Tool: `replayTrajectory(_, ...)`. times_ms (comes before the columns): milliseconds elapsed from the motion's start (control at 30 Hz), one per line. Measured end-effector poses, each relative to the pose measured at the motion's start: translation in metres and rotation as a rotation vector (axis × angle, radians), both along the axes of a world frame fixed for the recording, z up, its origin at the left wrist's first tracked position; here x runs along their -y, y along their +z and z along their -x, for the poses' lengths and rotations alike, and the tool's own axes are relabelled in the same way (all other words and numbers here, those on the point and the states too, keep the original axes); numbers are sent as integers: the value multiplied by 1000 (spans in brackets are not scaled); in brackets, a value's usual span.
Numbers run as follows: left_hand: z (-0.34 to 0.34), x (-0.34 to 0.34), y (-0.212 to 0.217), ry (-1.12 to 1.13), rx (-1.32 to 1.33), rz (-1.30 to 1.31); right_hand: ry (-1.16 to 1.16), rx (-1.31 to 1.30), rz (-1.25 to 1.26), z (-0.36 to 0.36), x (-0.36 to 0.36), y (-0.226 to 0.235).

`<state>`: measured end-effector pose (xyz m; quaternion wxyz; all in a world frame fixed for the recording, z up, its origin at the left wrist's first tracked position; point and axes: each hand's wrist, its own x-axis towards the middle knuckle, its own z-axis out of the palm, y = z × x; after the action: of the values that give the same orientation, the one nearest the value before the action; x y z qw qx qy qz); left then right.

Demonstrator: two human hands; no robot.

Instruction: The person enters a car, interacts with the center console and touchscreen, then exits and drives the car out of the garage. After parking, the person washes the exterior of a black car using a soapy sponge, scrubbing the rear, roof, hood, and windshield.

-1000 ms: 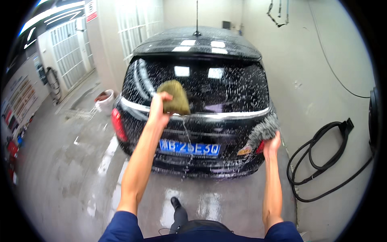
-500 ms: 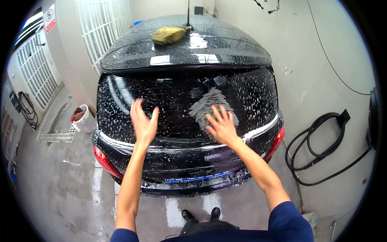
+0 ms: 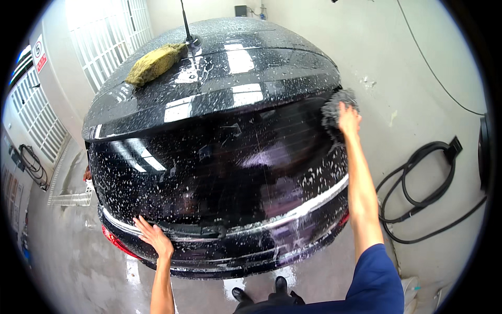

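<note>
A black car (image 3: pixel 251 157) stands rear-end towards me, its glass and panels dotted with white foam. My right hand (image 3: pixel 349 120) grips a grey shaggy wash mitt (image 3: pixel 330 112) against the upper right corner of the rear window. My left hand (image 3: pixel 155 238), holding nothing, rests with fingers spread on the tailgate below the glass, left of the rear wiper (image 3: pixel 193 229). On the left of the roof lies a yellow, shaggy wash mitt (image 3: pixel 154 64) beside the antenna (image 3: pixel 185 21). A foam-free dark area runs across the middle and right of the window.
A black hose (image 3: pixel 408 193) hangs in loops along the right wall. To the left are a pillar (image 3: pixel 57 68), white barred gates (image 3: pixel 39 115) and a floor drain grate (image 3: pixel 70 200). Another coiled hose (image 3: pixel 34 165) hangs further left. The grey floor looks wet.
My right hand has carried the grey mitt up and right across the glass. My left hand came down onto the tailgate. The view has shifted, with the car appearing closer and tilted.
</note>
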<state>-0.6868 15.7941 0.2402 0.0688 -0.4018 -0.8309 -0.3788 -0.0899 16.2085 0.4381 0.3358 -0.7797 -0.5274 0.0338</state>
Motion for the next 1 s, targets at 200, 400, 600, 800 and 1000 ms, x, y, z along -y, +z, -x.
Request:
replayTrajectory(200, 12, 24, 8, 122, -62, -50, 278, 103, -297, 122, 40, 1)
replayTrajectory(400, 1, 10, 17, 79, -133, 46, 508, 474, -545, 345, 187, 2)
replayTrajectory(600, 18, 39, 13, -91, -29, -112, 1076, 554, -769, 651, 285, 1)
replayTrajectory(800, 34, 118, 0, -273, 308, -450, 898, 814, -685, 836, 308, -10)
replayTrajectory(1000, 52, 180, -15, 23, 368, -504, 1498, 798, -424, 866, 418, -170)
